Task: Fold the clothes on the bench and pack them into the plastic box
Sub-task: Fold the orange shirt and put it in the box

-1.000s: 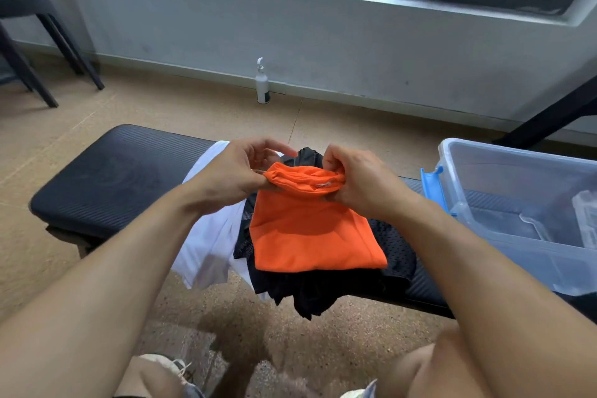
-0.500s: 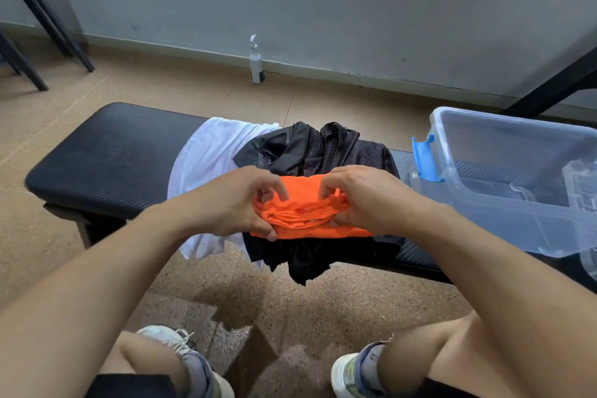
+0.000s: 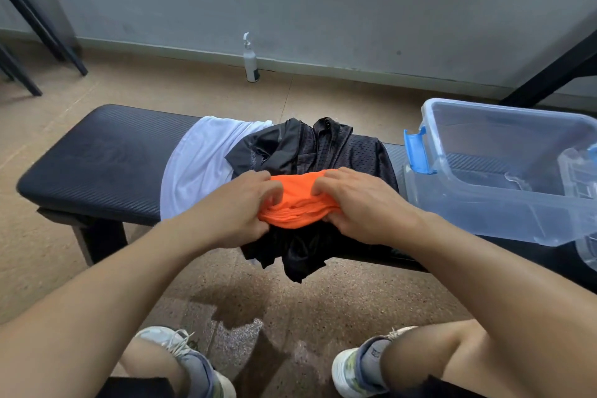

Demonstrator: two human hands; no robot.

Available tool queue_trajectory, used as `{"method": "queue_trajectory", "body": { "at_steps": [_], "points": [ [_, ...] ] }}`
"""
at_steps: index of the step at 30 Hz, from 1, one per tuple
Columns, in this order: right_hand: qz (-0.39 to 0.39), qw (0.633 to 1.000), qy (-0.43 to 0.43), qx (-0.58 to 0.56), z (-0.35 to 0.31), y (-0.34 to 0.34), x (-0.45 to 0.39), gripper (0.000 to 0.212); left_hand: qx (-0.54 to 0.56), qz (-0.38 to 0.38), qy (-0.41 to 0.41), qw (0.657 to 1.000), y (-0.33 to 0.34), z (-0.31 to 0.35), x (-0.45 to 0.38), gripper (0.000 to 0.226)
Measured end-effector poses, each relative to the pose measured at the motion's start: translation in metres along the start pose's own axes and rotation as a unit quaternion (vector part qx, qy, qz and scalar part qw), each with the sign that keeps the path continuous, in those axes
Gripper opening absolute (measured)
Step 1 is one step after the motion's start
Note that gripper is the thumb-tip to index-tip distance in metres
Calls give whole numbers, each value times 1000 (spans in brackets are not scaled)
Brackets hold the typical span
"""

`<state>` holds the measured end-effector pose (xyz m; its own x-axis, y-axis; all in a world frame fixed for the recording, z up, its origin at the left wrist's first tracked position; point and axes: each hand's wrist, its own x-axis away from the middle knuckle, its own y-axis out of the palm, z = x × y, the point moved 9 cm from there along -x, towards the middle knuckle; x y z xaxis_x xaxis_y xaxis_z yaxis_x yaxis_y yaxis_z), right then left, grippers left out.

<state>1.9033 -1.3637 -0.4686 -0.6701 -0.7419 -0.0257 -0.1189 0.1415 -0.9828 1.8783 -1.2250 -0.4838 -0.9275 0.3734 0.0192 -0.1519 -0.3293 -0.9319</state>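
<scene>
Pressing and gathering the orange garment (image 3: 298, 200) into a tight fold atop the black clothes (image 3: 310, 152) on the counter (image 3: 97, 158), left hand (image 3: 240, 208) and right hand (image 3: 361, 203) both gripping it, likely needing next a lift rightward into the plastic box (image 3: 504, 171).

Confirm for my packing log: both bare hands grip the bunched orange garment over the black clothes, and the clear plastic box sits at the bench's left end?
Not quite: the head view shows the clear plastic box at the bench's right end. Otherwise correct.
</scene>
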Motion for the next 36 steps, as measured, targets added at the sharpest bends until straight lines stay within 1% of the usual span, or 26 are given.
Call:
{"method": "queue_trajectory", "body": {
  "at_steps": [2, 4, 5, 6, 8, 9, 10, 11, 13, 15, 16, 19, 21, 23, 26, 31, 34, 36],
  "points": [
    [26, 999, 11, -43, 7, -13, -1, 29, 94, 23, -29, 995, -18, -7, 0, 32],
    [52, 989, 31, -134, 15, -29, -2, 24, 194, 57, -44, 978, -41, -9, 2, 23],
    [63, 977, 44, -198, 19, -36, -2, 23, 238, 75, -44, 967, -53, -8, 3, 17],
    [73, 959, 55, -269, 23, -43, -2, 21, 284, 94, -47, 953, -63, -9, 4, 16],
    [74, 908, 77, -406, 29, -48, -1, 20, 392, 121, -72, 909, -72, -13, 5, 20],
    [55, 884, 88, -455, 31, -45, -1, 20, 437, 124, -86, 887, -72, -16, 4, 22],
    [20, 869, 100, -485, 32, -39, 0, 21, 462, 121, -102, 873, -69, -19, 3, 24],
    [-24, 861, 110, -496, 32, -31, 1, 24, 463, 113, -117, 871, -64, -22, 1, 24],
    [-110, 847, 120, -507, 28, -13, 7, 31, 438, 92, -137, 884, -53, -25, -2, 18],
    [-153, 832, 131, -517, 23, -3, 11, 36, 418, 75, -141, 894, -46, -23, -4, 14],
    [-154, 840, 135, -503, 21, -3, 11, 38, 417, 70, -138, 896, -44, -21, -6, 14],
    [-129, 905, 129, -384, 16, -7, 6, 44, 419, 60, -125, 897, -42, -14, -9, 15],
    [-108, 928, 123, -334, 15, -10, 2, 49, 401, 61, -117, 906, -42, -11, -12, 15],
    [-97, 932, 115, -329, 15, -10, 0, 50, 390, 85, -118, 909, -43, -12, -14, 14],
    [-102, 927, 99, -346, 14, -10, -1, 49, 389, 118, -132, 904, -45, -17, -17, 17],
    [-74, 914, 119, -381, 17, -16, 1, 41, 380, 148, -143, 902, -49, -21, -19, 17],
    [-45, 923, 125, -362, 15, -21, 1, 39, 385, 144, -137, 901, -50, -16, -23, 18],
    [-34, 922, 127, -364, 14, -22, 1, 36, 376, 162, -149, 900, -51, -17, -25, 20]
  ]
}}
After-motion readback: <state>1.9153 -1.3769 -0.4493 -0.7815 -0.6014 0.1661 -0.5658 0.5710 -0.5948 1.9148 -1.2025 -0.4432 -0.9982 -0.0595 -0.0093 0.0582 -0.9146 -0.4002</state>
